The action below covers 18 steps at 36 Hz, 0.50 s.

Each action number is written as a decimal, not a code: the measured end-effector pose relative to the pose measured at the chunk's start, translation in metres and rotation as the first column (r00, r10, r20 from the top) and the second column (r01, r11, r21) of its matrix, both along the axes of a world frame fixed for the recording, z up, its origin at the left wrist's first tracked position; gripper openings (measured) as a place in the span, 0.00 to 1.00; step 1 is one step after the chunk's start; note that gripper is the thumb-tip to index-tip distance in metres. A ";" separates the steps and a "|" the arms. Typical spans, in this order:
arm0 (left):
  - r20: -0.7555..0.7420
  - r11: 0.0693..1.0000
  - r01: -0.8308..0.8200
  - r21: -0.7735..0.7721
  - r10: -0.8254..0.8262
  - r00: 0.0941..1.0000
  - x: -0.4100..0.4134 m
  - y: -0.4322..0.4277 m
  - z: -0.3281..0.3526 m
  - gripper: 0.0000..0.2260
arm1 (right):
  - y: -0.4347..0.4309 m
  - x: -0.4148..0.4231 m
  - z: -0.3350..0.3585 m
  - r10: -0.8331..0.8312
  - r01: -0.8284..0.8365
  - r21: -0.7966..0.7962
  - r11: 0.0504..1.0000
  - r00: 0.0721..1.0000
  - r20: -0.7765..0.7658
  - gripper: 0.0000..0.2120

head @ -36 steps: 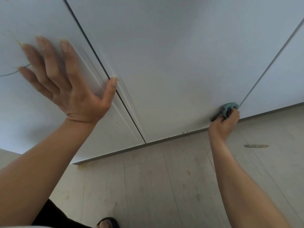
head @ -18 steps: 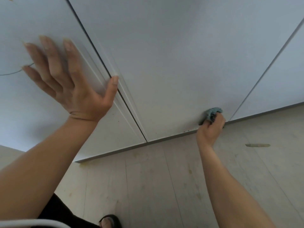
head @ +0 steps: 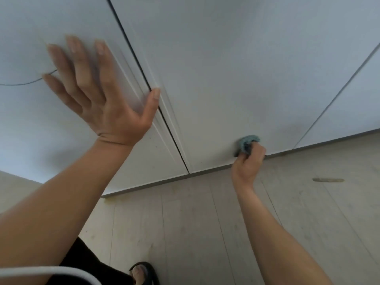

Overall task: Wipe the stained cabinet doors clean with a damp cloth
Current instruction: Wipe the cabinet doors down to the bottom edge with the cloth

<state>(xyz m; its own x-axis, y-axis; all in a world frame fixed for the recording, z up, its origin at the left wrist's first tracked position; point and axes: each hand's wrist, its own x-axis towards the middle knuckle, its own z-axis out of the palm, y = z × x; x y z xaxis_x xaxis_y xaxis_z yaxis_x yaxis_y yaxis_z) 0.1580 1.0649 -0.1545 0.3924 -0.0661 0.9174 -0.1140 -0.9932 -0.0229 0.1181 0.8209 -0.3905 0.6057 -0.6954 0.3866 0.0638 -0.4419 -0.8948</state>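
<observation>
White cabinet doors fill the upper view. My left hand (head: 98,95) lies flat with spread fingers on the left door (head: 30,124), thumb at its right edge beside the dark gap. My right hand (head: 249,161) grips a bunched blue-green cloth (head: 247,141) and holds it against the bottom edge of the middle door (head: 226,68). A few small dark specks show along the lower part of the doors. A thin curved dark line (head: 24,82) marks the left door near my little finger.
A third door (head: 353,103) stands at the right. Pale wood-look floor (head: 195,223) runs below the doors, with a brownish smear (head: 328,180) at the right. My foot in a dark sandal (head: 141,272) is at the bottom edge, and a white curved tube (head: 51,271) at bottom left.
My right hand has slid the cloth to the left along the middle door's bottom edge. My left hand stays flat on the left door.
</observation>
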 end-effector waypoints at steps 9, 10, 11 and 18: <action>0.061 1.000 0.020 0.004 -0.020 0.998 0.006 0.004 -0.002 0.39 | 0.052 0.009 0.007 -0.044 0.044 0.007 0.999 0.999 -0.013 0.19; 0.064 1.000 0.020 0.005 -0.020 0.998 0.006 0.006 -0.003 0.39 | 0.062 0.004 0.002 0.026 -0.026 -0.041 0.999 0.999 -0.021 0.19; 0.067 1.000 0.024 0.007 -0.025 0.997 0.007 0.006 -0.003 0.39 | 0.069 0.000 -0.002 0.094 -0.096 -0.086 0.992 0.995 -0.035 0.19; 0.119 0.998 0.049 0.032 -0.053 0.992 0.007 0.004 -0.003 0.39 | 0.061 -0.011 -0.008 0.162 -0.164 -0.070 0.984 0.986 -0.028 0.15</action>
<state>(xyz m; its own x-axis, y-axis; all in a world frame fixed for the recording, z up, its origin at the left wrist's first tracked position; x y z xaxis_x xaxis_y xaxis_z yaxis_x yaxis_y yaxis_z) 0.1646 1.0687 -0.1574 0.2755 -0.1104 0.9549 -0.1591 -0.9849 -0.0680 0.1075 0.8817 -0.3981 0.7177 -0.5575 0.4173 0.1206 -0.4907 -0.8630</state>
